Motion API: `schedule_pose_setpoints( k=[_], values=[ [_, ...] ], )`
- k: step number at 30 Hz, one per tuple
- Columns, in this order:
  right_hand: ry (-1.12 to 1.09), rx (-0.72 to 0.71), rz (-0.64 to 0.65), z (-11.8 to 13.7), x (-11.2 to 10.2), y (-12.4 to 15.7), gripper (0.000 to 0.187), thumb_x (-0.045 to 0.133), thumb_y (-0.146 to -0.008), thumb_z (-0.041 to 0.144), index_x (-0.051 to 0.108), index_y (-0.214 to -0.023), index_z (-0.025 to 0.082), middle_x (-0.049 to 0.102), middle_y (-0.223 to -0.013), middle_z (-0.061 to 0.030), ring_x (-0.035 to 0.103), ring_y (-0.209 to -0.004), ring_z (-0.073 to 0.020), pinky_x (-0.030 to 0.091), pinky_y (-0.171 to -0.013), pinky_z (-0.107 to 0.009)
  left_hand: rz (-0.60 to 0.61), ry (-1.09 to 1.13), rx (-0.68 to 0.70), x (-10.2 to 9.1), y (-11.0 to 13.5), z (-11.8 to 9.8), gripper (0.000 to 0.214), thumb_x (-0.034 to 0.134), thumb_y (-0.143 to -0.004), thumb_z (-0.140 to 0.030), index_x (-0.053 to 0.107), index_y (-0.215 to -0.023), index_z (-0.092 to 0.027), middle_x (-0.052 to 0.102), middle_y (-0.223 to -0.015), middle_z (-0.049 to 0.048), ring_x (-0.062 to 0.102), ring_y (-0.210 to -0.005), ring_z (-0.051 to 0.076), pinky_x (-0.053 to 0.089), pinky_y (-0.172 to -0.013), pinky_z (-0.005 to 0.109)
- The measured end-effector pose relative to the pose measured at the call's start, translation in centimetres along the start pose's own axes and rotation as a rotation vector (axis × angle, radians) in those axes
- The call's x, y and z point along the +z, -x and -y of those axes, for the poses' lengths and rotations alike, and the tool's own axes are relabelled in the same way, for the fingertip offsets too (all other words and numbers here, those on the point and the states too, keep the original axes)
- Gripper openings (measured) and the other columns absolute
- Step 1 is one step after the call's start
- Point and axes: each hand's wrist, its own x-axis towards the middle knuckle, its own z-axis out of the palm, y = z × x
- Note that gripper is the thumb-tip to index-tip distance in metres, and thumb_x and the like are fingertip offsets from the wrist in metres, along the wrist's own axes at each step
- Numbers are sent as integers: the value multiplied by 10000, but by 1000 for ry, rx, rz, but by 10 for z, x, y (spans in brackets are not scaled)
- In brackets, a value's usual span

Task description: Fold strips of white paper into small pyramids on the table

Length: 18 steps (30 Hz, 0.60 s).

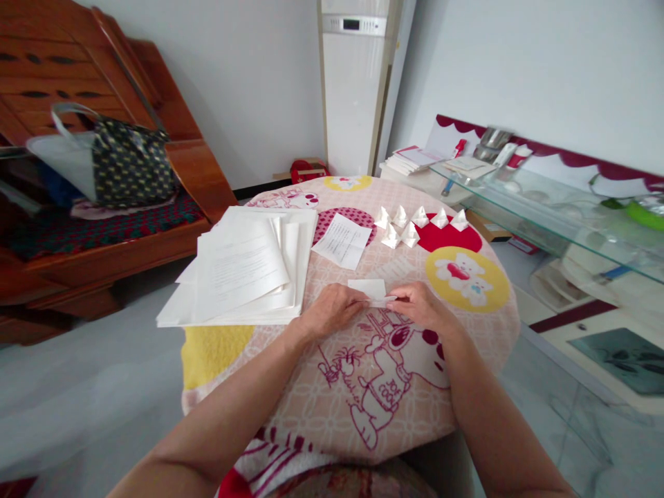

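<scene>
My left hand and my right hand both pinch a small folded piece of white paper lying on the round table's cartoon-print cloth. The fingers of both hands are pressed onto the paper's near edge. Beyond it lies a single printed sheet. Several small folded white paper shapes stand in a cluster at the far side of the table.
A thick stack of white sheets lies at the table's left. A wooden bench with a patterned bag stands left. A glass shelf with clutter runs along the right, and a tall white air conditioner stands behind.
</scene>
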Motion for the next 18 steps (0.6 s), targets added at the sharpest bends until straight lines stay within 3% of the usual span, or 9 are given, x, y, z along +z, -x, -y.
schedule_pose_setpoints(
  k=[3, 5, 8, 12, 16, 18],
  values=[
    [-166, 209, -13, -6, 5, -3, 209, 624, -836, 226, 626, -634, 172, 612, -526, 24, 507, -445, -92, 346, -444, -193, -36, 64, -124, -1, -3, -2, 292, 551, -959, -234, 766, -774, -166, 638, -626, 5, 563, -612, 136, 394, -610, 250],
    [-251, 325, -52, -10, 11, -7, 176, 624, -836, 229, 643, -672, 167, 639, -529, 14, 506, -401, -86, 341, -402, -182, -84, 120, -206, 0, -5, 1, 197, 607, -901, -222, 795, -913, -164, 626, -634, -10, 541, -606, 131, 380, -600, 249],
    [-309, 418, -118, -12, 19, -13, 185, 625, -842, 228, 651, -671, 162, 623, -490, 15, 470, -346, -73, 307, -354, -168, -140, 203, -292, 1, -8, 7, 426, 696, -805, -199, 742, -1226, -163, 655, -685, -21, 573, -643, 144, 410, -627, 252],
    [-361, 479, -215, -10, 27, -17, 127, 647, -828, 207, 738, -868, 129, 618, -480, 23, 469, -330, -76, 310, -328, -163, -205, 245, -376, 5, -10, 14, 523, 681, -819, -193, 668, -1337, -123, 618, -613, -39, 601, -639, 156, 450, -666, 268],
    [-403, 424, -298, -6, 28, -16, 564, 687, -768, 163, 660, -1328, 102, 680, -583, 25, 546, -379, -103, 361, -334, -175, -265, 228, -423, 11, -11, 17, 530, 664, -838, -180, 635, -1362, -99, 631, -600, -38, 629, -639, 165, 483, -698, 283],
    [-401, 392, -292, -5, 28, -14, 632, 700, -744, 152, 648, -1373, 118, 691, -597, 25, 556, -389, -108, 369, -339, -181, -287, 188, -425, 13, -12, 18, 521, 673, -837, -181, 644, -1353, -114, 641, -607, -38, 641, -652, 168, 493, -722, 289]
  ],
)
